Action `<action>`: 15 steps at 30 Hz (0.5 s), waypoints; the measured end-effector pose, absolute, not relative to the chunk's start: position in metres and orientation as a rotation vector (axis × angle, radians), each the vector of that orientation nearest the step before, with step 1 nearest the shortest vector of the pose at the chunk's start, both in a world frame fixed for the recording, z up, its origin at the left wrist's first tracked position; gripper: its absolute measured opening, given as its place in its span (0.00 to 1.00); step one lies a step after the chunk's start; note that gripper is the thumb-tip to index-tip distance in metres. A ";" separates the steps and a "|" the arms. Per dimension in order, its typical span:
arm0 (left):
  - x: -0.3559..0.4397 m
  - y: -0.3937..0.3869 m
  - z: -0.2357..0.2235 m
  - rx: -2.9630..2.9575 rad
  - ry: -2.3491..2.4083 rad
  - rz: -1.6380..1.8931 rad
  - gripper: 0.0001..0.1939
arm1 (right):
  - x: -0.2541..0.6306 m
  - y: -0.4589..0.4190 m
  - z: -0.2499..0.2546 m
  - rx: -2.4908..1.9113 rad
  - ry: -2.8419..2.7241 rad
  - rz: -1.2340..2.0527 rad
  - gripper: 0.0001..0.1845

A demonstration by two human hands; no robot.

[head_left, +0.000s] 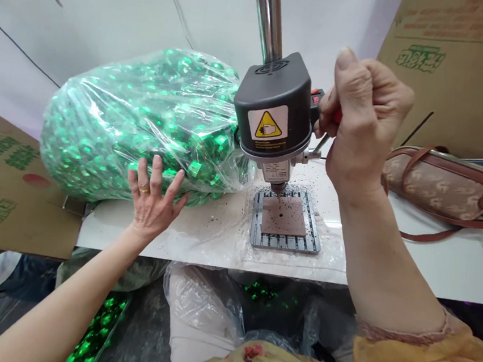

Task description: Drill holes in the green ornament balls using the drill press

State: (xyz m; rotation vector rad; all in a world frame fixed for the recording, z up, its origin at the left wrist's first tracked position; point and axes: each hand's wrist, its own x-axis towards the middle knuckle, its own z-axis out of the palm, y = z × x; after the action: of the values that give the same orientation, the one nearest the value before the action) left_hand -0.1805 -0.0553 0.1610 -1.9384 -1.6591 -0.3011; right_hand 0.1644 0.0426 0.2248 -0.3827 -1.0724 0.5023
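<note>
My right hand [360,127] is closed in a fist around the red-knobbed lever [336,117] of a small black bench drill press [272,113]. The drill bit hangs just above a brown square pad [284,216] with a hole in it, lying on the grey slotted base plate [255,236]. My left hand [153,197] is open, fingers spread and pressed flat against a big clear plastic bag of shiny green beads [136,119] lying on the white table [430,262] to the left of the drill.
A brown patterned handbag [441,186] lies at the right behind my arm. Cardboard boxes stand at the left [6,181] and upper right [453,65]. Dark shavings dot the table around the base plate. More green beads in a tray [96,332] and plastic bags sit below the table.
</note>
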 end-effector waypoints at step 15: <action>-0.214 -0.057 0.160 -1.783 -1.840 -0.452 0.40 | 0.172 0.066 0.221 -0.473 -1.122 0.495 0.17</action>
State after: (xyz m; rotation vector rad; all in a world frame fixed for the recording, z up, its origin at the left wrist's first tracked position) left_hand -0.2138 -0.0573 0.1601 -1.7827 -1.8398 -0.4519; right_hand 0.1717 0.0661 0.2210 -0.4731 -1.1216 0.4948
